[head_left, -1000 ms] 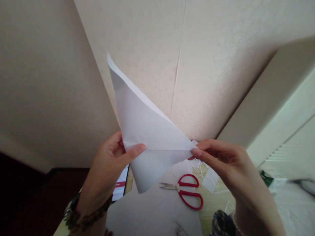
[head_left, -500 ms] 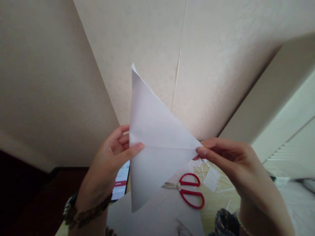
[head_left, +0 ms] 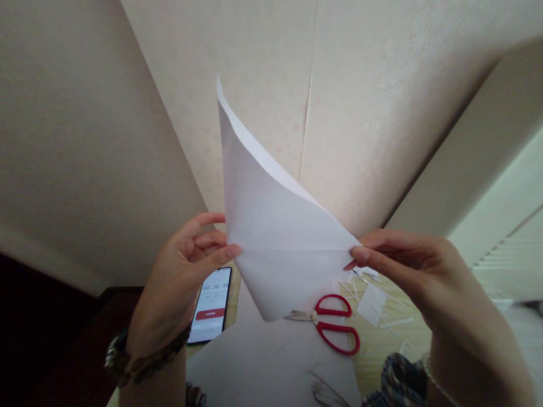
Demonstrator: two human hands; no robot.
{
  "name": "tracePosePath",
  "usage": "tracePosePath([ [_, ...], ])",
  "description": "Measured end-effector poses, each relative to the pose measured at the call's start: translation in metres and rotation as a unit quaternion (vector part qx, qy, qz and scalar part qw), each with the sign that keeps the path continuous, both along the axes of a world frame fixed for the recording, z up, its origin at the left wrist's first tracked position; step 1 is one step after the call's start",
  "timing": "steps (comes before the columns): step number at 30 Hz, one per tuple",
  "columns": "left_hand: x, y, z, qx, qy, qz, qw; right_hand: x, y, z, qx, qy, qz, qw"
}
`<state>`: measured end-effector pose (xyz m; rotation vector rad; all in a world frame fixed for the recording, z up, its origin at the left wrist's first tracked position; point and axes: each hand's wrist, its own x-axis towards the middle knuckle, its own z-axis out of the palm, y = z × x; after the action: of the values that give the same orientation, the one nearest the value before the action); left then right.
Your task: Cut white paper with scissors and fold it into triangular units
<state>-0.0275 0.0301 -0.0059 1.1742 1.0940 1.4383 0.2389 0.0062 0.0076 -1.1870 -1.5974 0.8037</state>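
A folded white sheet of paper is held up in the air in front of the wall, its top corner pointing up and a crease running across its middle. My left hand pinches its left edge at the crease with thumb and fingers. At the paper's right corner my right hand pinches the tip. A beaded bracelet sits on my left wrist.
Below on the wooden table lie red-handled scissors, a phone with a lit timer screen, a large white sheet and several small paper scraps. A beige wall rises behind, and white louvred doors stand at right.
The paper has bowed and tilted, its top corner now higher and its bottom point shorter. Both hands keep their grip and shifted slightly right. More of the phone shows.
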Motion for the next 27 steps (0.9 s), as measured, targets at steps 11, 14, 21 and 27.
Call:
tracePosePath([
  [11, -0.006, 0.001, 0.004, -0.031, 0.023, 0.057, 0.998, -0.002, 0.003, -0.006, 0.012, -0.038, 0.002, 0.999],
  [14, -0.008, 0.001, 0.005, -0.01, 0.023, 0.081, 0.996, -0.004, 0.004, -0.009, 0.007, -0.063, 0.009, 0.998],
  [21, -0.008, 0.005, 0.005, 0.034, 0.018, 0.111, 0.993, -0.013, 0.007, -0.007, -0.011, -0.156, 0.032, 0.987],
  [27, -0.017, 0.004, 0.007, 0.053, 0.136, 0.182, 0.972, -0.013, 0.012, -0.013, -0.014, -0.258, -0.035, 0.965],
])
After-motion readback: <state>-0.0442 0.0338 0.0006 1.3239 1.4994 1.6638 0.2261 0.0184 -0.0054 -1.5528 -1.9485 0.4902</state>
